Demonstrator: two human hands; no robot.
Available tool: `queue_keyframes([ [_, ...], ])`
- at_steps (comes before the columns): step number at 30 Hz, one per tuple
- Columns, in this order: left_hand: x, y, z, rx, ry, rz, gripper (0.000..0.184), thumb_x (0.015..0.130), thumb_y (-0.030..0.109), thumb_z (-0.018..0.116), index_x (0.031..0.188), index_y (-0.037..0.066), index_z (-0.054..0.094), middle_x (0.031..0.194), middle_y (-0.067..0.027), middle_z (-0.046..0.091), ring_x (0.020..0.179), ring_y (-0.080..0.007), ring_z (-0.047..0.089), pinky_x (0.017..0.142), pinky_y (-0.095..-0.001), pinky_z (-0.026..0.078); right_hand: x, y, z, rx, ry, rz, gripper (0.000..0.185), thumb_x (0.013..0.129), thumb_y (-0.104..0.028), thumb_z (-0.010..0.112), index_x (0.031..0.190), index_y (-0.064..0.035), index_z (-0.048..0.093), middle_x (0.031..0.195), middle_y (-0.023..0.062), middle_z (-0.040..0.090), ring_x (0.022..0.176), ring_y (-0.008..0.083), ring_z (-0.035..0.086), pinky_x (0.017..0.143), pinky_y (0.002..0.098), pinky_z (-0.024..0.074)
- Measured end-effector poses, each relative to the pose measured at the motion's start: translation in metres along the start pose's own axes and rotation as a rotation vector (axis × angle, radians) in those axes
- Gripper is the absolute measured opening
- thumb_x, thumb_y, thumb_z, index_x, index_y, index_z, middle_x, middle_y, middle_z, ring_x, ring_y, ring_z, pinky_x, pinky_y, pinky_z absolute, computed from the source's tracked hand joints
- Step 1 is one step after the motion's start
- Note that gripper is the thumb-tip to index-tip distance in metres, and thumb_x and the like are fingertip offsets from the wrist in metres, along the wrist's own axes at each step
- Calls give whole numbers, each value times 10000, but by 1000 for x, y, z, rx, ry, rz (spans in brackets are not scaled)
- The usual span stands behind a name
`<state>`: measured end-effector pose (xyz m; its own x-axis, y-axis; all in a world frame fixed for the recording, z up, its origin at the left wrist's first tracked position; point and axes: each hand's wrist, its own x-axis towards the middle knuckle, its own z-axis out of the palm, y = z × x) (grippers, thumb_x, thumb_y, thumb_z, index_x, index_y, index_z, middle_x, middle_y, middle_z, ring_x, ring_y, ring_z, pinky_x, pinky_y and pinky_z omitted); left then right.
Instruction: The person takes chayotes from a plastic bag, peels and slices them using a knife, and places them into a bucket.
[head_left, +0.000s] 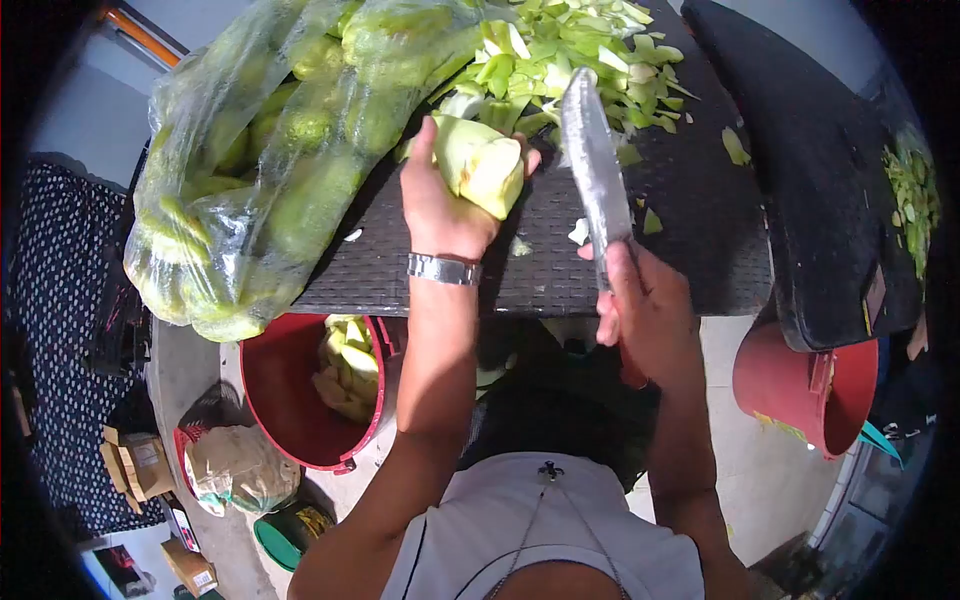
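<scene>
In my left hand [445, 200], palm up with the fingers curled round it, lies a partly peeled pale green fruit [480, 165]. Its cut face shows yellowish-white. My right hand [645, 295] grips the handle of a large knife [600, 160], whose broad blade points up and away from me, to the right of the fruit and apart from it. Just beyond both hands is a heap of green and white peelings [570, 70] on the dark woven tabletop [420, 285]. A clear plastic bag [260, 180] full of whole green fruits rests at the left.
Below the table's front edge stands a red bucket [290, 390] with pale pieces inside. Another red bucket [800, 390] is at the right, under a black chair [770, 150]. A stuffed plastic bag [240, 465] and a green container [285, 540] sit on the floor at left.
</scene>
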<state>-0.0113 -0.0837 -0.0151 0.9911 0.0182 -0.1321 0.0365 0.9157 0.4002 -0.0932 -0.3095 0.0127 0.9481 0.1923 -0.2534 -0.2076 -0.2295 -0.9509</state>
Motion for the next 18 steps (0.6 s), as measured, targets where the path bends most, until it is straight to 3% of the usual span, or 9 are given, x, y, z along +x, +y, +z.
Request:
queue_keyframes([
  [1, -2, -1, -7, -38, -87, -52, 563, 1078, 474, 400, 1220, -37, 590, 1137, -200, 668, 1065, -384, 651, 951, -551, 544, 3, 1, -2, 31, -24, -5, 346, 1096, -325, 507, 1135, -19, 664, 647, 75, 591, 515, 138, 611, 507, 311, 477],
  [2, -2, -5, -12, -3, -177, -34, 554, 1077, 473, 428, 1234, -27, 607, 1153, -194, 683, 1056, -332, 675, 919, -480, 572, 6, 3, -3, 62, -48, -9, 346, 1102, -319, 491, 1163, -20, 655, 653, 68, 590, 501, 124, 597, 494, 295, 471],
  [5, -11, -13, 8, -141, -121, -61, 569, 1054, 536, 446, 1245, 18, 587, 1044, -183, 691, 912, -336, 693, 838, -476, 589, 4, 0, -1, 181, -174, -8, 302, 1111, -283, 458, 1220, -22, 565, 678, 72, 600, 457, 110, 569, 468, 289, 488],
  [7, -12, -18, 7, -10, -96, 4, 556, 1066, 507, 469, 1255, 2, 606, 1080, -176, 711, 895, -299, 716, 808, -413, 605, -1, -3, 6, 98, -107, -95, 310, 1113, -262, 455, 1295, -28, 545, 746, 66, 585, 444, 93, 505, 419, 256, 442],
  [9, -18, -21, 9, -7, -149, 21, 509, 1083, 442, 483, 1322, 6, 590, 1181, -167, 708, 947, -282, 720, 841, -398, 605, -1, -7, 4, 32, -75, -83, 254, 1100, -262, 477, 1170, -24, 533, 704, 109, 607, 464, 150, 577, 461, 310, 476],
  [12, -22, -25, 13, 45, -118, 42, 491, 1084, 441, 489, 1316, 22, 594, 1163, -162, 711, 944, -270, 720, 823, -390, 608, 0, -2, 7, -64, 5, -186, 243, 1092, -264, 481, 1091, -24, 521, 680, 148, 624, 498, 209, 643, 489, 353, 495],
  [16, -25, -26, 15, 46, -173, -10, 504, 1078, 456, 500, 1311, 19, 594, 1143, -148, 713, 927, -250, 722, 801, -376, 607, -5, -5, 5, -49, 14, -119, 241, 1089, -258, 475, 1087, -21, 515, 687, 176, 637, 558, 266, 700, 507, 375, 512],
  [18, -24, -29, 15, 163, -103, 56, 507, 1075, 459, 509, 1306, 17, 596, 1128, -138, 715, 920, -240, 722, 794, -369, 605, -6, -2, 6, -45, 18, -121, 253, 1092, -236, 468, 1218, -19, 499, 679, 132, 620, 518, 212, 640, 483, 344, 488],
])
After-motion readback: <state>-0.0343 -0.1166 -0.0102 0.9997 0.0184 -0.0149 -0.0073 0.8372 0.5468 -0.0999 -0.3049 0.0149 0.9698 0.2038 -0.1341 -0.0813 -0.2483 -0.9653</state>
